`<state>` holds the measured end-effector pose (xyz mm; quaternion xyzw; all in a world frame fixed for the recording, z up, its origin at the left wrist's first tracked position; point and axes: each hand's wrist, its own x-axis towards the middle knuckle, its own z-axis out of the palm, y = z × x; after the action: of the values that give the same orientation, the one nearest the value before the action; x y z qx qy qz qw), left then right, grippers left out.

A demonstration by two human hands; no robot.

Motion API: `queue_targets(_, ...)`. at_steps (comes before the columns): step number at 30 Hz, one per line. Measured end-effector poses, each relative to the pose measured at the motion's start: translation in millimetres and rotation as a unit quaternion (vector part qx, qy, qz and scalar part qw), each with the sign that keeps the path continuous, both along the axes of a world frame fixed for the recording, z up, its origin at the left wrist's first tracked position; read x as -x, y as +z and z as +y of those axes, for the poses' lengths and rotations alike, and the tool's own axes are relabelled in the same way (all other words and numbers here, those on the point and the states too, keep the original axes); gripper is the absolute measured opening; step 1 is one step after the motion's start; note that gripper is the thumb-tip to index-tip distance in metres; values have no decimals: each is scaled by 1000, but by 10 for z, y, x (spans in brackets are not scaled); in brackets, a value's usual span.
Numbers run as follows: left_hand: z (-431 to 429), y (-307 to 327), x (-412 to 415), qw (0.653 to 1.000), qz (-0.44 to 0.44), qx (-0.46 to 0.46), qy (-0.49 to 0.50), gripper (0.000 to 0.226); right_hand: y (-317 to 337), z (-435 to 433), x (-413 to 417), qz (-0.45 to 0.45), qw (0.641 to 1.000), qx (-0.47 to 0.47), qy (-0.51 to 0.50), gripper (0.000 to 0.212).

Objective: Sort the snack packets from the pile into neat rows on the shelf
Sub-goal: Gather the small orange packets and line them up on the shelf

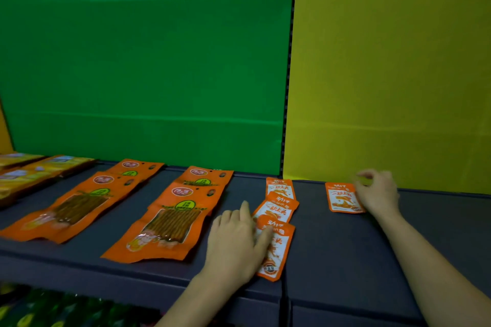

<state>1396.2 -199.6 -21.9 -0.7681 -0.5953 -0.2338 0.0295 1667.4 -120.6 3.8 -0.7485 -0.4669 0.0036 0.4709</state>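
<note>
On the dark grey shelf (332, 247), the left hand (233, 241) rests straight fingers on the front small orange snack packet (279, 252) of an overlapping row of three. The right hand (377, 194) curls its fingers at the edge of a lone small orange packet (341, 198) by the yellow back panel (393, 74); whether they grip it I cannot tell. Long orange stick-snack packets (164, 220) lie just left.

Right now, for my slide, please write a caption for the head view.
Left hand presses the front packet of a three-packet column on the shelf; right hand touches a lone packet.
</note>
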Motion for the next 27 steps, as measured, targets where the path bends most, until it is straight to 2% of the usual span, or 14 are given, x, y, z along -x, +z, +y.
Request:
queue_targets(3, -129, 37, 173, 996, -74, -32, -31, 67, 172, -161, 352, -42, 992, -73, 95, 22)
queue_targets(6, -272, 118, 584, 987, -96, -122, -31, 59, 312, -412, 902, -120, 963, -76, 231, 17)
queue_targets(11, -444, 214, 1668, 976, -83, -187, 74, 43, 510, -770, 1998, -203, 903, -94, 366, 14)
queue_targets(15, -683, 240, 2644, 966, -41, -170, 191, 43, 516, -900, 2937, -213, 873, -80, 431, 17)
queue_targets(19, -968, 190, 3615, 949, -21, -147, 277, 16, 359, -976, 3888, -258, 837, -63, 478, 20)
queue_targets(27, -1480, 121, 5257, 927, 35, -122, 352, 23, 170, -1117, 5706, -241, 802, -36, 546, 25)
